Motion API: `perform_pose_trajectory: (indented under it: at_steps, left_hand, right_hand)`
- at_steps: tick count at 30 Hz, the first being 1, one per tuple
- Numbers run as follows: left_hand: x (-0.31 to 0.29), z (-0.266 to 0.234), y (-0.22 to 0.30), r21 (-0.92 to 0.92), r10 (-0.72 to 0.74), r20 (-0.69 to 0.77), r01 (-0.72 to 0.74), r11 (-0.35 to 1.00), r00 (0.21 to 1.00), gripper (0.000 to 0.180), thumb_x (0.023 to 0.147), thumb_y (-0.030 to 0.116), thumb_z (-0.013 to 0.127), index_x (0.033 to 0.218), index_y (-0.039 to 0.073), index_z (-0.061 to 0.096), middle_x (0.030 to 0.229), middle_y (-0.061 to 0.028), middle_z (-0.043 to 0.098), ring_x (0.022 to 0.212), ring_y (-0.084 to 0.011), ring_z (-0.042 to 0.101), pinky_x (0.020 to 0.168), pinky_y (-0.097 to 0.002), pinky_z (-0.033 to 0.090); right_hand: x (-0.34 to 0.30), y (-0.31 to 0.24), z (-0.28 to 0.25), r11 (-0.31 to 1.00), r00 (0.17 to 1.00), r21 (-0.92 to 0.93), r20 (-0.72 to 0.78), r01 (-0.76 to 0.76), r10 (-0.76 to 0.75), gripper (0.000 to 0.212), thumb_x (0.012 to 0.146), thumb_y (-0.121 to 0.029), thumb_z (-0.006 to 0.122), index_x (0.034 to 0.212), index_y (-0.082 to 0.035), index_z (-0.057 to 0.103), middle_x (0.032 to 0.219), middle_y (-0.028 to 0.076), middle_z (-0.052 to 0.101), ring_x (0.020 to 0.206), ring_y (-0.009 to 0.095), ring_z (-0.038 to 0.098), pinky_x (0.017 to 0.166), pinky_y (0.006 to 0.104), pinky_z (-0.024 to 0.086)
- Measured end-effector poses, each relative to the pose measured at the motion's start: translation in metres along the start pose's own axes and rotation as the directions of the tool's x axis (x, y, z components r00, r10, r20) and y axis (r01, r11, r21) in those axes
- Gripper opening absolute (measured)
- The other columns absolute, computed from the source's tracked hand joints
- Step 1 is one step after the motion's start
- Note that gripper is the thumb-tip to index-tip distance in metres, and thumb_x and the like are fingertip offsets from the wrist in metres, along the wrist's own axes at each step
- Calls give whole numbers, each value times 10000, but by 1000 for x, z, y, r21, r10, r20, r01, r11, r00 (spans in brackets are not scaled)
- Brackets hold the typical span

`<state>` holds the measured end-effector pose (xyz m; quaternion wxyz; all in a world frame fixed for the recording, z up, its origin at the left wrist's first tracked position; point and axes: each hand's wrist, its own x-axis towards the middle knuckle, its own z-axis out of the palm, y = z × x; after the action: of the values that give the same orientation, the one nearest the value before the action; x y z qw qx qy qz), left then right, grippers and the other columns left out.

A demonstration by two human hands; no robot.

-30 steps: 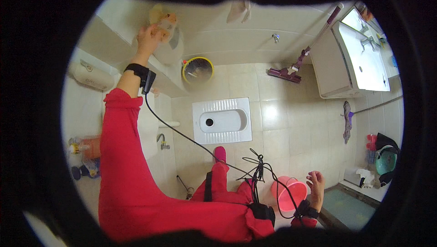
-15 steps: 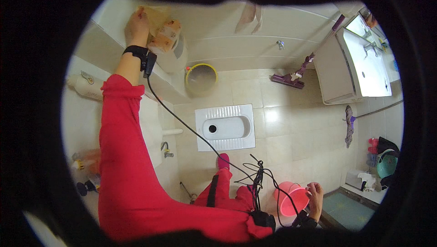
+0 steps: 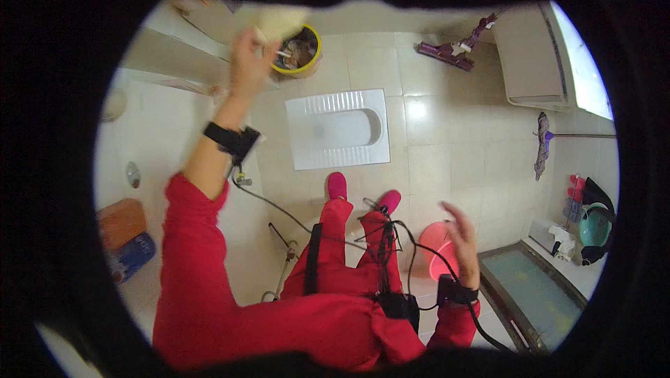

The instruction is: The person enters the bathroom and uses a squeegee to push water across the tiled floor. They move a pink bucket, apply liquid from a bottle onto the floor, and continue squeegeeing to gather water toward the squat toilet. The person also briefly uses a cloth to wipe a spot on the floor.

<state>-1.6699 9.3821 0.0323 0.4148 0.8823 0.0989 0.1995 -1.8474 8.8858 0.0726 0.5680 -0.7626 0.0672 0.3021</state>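
Note:
At the far left, my left hand (image 3: 251, 64) is closed on a pale yellow tissue (image 3: 281, 24), blurred by motion. Just beside and partly under it stands a waste bin (image 3: 317, 54) with a yellow rim and crumpled rubbish inside. Holding nothing, my right hand (image 3: 460, 242) is raised at the lower right with its fingers stretched out. Behind that hand, partly covered by it, is a pink bucket (image 3: 434, 237).
A white squat toilet (image 3: 300, 134) lies in the tiled floor before my feet. Black cables (image 3: 380, 235) hang between my wrists. Farther off are a purple mop (image 3: 447, 55), a white cabinet (image 3: 534, 64) and a grey mop (image 3: 541, 148). A teal basin (image 3: 593, 224) stands right.
My left hand has come away from the tissue pack by the wall, moving right and nearer, beside the bin, with the tissue. My right hand has risen; the view has tilted nearer my body.

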Motion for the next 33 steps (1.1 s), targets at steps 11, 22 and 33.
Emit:
perform_pose_trajectory:
  at_steps: [11, 22, 33]
  left_hand:
    - [-359, 306, -403, 320, -539, 213, 463, 827, 815, 360, 735, 48, 628, 1068, -22, 510, 939, -184, 580, 906, -309, 567, 778, -366, 460]
    - [-556, 502, -639, 595, -718, 272, 475, 649, 641, 287, 758, 145, 558, 1010, 13, 599, 1149, -179, 507, 1115, -340, 423, 929, -365, 359]
    - [-615, 562, -676, 781, -629, 32, 373, 501, 777, 237, 822, 139, 532, 1033, 46, 589, 1329, -150, 305, 1216, -330, 289, 1009, -435, 251]
  right_hand:
    - [128, 279, 112, 890, 637, -56, 679, -453, 366, 288, 859, -165, 584, 1113, -29, 572, 983, 80, 627, 929, 148, 564, 829, 278, 434]
    - [204, 480, 119, 770, 546, -101, 648, -629, 531, 307, 823, -61, 604, 1125, -33, 560, 1038, 83, 620, 946, 173, 581, 839, 278, 446]
    - [253, 532, 115, 723, 497, -72, 680, -687, 539, 341, 820, -5, 588, 1153, -2, 519, 1023, 108, 597, 962, 182, 564, 842, 283, 445]
